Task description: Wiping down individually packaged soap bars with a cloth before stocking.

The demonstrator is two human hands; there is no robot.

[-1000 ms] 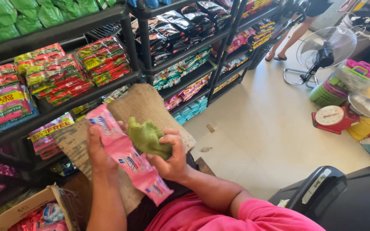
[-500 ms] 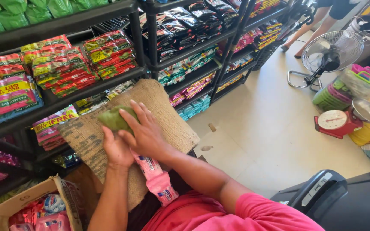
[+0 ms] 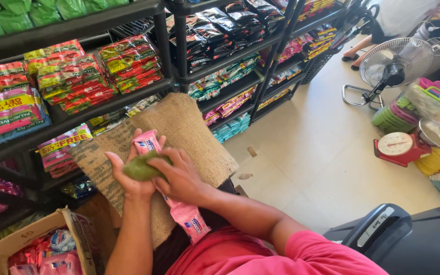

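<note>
Your left hand [image 3: 128,178] lies palm up over the burlap sack [image 3: 189,132] on your lap, fingers curled around a strip of pink sachets [image 3: 187,219]. The strip runs from above your fingertips, where its top end pokes out near the sack's upper fold, down under both hands and hangs toward your pink shirt [image 3: 281,259]. Your right hand [image 3: 179,175] presses a green cloth [image 3: 141,168] onto the strip, right against your left palm, so the two hands are together, each closed on its own thing: the left on the sachets, the right on the cloth. Only a rounded bulge of the cloth shows between your thumb and fingers.

The sack is draped over your lap and reaches toward the black shelving rack [image 3: 169,46] just in front of you, which is stacked with red-and-green packets, black packets and teal ones on its lower levels. To your lower left, an open cardboard box [image 3: 72,234] holds more pink and red packets. Off to the right on the tiled floor [image 3: 322,153] stand a floor fan [image 3: 395,63] and a red weighing scale [image 3: 401,145] with a metal pan, both well apart from you. A black chair arm [image 3: 378,226] sits close by your right elbow.
</note>
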